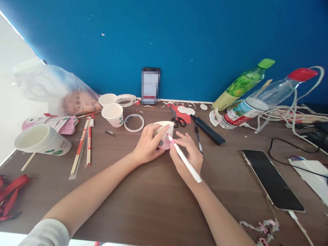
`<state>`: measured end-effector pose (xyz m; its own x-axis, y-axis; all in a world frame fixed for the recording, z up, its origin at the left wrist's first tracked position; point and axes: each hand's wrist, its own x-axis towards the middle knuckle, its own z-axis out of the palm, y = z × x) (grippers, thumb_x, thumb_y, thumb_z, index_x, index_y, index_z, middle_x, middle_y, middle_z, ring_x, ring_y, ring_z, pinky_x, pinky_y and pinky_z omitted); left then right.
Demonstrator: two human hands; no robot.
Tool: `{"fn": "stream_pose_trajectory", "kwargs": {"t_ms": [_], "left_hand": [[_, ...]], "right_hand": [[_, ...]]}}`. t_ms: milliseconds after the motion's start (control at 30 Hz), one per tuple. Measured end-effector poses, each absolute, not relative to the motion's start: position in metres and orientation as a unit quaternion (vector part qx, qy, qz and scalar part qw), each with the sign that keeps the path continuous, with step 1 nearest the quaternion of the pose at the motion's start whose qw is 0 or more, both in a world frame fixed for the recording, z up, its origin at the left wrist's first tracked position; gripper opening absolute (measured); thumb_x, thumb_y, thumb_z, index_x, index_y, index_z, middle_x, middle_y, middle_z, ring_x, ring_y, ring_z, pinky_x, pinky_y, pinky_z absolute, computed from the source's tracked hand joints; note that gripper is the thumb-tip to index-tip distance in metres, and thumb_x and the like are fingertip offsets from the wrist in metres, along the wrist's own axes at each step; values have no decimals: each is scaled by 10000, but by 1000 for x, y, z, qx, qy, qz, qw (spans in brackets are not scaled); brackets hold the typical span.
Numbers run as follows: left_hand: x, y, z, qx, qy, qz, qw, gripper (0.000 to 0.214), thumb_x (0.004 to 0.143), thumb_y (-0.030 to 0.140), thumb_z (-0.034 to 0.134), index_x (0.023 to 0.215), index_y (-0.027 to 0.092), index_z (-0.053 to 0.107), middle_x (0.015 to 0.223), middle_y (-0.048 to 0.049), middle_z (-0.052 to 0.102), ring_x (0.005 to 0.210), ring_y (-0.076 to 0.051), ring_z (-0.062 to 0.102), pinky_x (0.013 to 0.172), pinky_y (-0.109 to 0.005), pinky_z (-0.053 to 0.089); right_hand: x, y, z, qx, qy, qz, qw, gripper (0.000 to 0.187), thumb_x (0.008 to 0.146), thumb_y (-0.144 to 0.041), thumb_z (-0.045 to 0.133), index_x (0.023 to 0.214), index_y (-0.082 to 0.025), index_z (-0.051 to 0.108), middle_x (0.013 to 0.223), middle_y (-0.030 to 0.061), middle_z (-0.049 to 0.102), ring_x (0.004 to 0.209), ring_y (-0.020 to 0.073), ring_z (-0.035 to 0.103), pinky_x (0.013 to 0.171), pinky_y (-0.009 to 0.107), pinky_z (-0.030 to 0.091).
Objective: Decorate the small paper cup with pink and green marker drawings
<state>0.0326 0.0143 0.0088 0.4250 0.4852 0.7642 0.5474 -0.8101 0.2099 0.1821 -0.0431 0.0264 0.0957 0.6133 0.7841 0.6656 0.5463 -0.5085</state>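
Note:
My left hand (149, 140) is wrapped around the side of a paper cup (166, 143) standing on the brown table. Pink colouring covers the lower part of the cup's wall, with the upper band still white. Between the fingers of my right hand (188, 153) is a white marker (186, 162) with a pink tip, which meets the cup's wall near the printed mark. Behind the right hand lie black-handled scissors (177, 118) on red paper (185, 118). A black pen (198, 138) rests just right of that hand.
Two paper cups (113, 115), a tape roll (134, 123) and wrapped chopsticks (80, 147) stand or lie leftward, beyond them stacked cups (42, 140). A phone (150, 85) leans on the blue wall. Rightward are bottles (243, 112), a black case (208, 130) and another phone (273, 179).

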Motion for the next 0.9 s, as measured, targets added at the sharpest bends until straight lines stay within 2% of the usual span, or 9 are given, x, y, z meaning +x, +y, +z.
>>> {"fn": "stream_pose_trajectory", "kwargs": {"t_ms": [333, 500, 567, 667, 833, 900], "left_hand": [[32, 15, 9, -845, -308, -436, 32, 803, 752, 156, 627, 1468, 225, 269, 1170, -127, 478, 1112, -292, 502, 990, -493, 412], [31, 17, 6, -851, -288, -439, -27, 808, 771, 140, 604, 1479, 254, 233, 1218, -118, 448, 1324, -349, 394, 1084, -582, 334], [32, 17, 5, -843, -297, -445, -59, 823, 781, 152, 595, 1489, 252, 188, 1266, -132, 437, 1358, -352, 365, 1083, -576, 344], [32, 18, 5, -826, -315, -462, -76, 854, 783, 181, 607, 1491, 218, 130, 1338, -172, 424, 1313, -327, 411, 1065, -533, 385], [32, 16, 6, -821, -336, -460, -39, 772, 775, 263, 663, 1444, 208, 281, 1372, -186, 349, 1289, -345, 382, 1039, -535, 397], [32, 15, 5, -823, -338, -455, -40, 788, 773, 266, 665, 1456, 212, 275, 1338, -172, 346, 1277, -335, 379, 1039, -528, 395]], "right_hand": [[183, -42, 23, -498, -645, -14, 579, 153, 792, -131, 656, 902, -237, 642, 854, 25, 745, 970, 263, 724, 1000, 556, 512], [183, -43, 25, -494, -628, -21, 601, 139, 783, -136, 669, 882, -233, 654, 846, 26, 749, 945, 263, 731, 1003, 553, 512], [183, -44, 26, -491, -624, -15, 608, 136, 793, -143, 660, 892, -235, 654, 851, 27, 752, 934, 258, 735, 1002, 550, 515], [181, -47, 27, -484, -637, 26, 599, 142, 810, -148, 644, 923, -235, 650, 914, 34, 768, 914, 243, 742, 1003, 531, 523], [178, -52, 24, -502, -648, 76, 568, 137, 809, -158, 640, 927, -223, 668, 1039, 82, 762, 1050, 274, 703, 973, 490, 553], [179, -52, 23, -513, -642, 93, 563, 141, 809, -165, 637, 935, -217, 672, 1061, 97, 756, 1073, 293, 691, 949, 487, 566]]}}
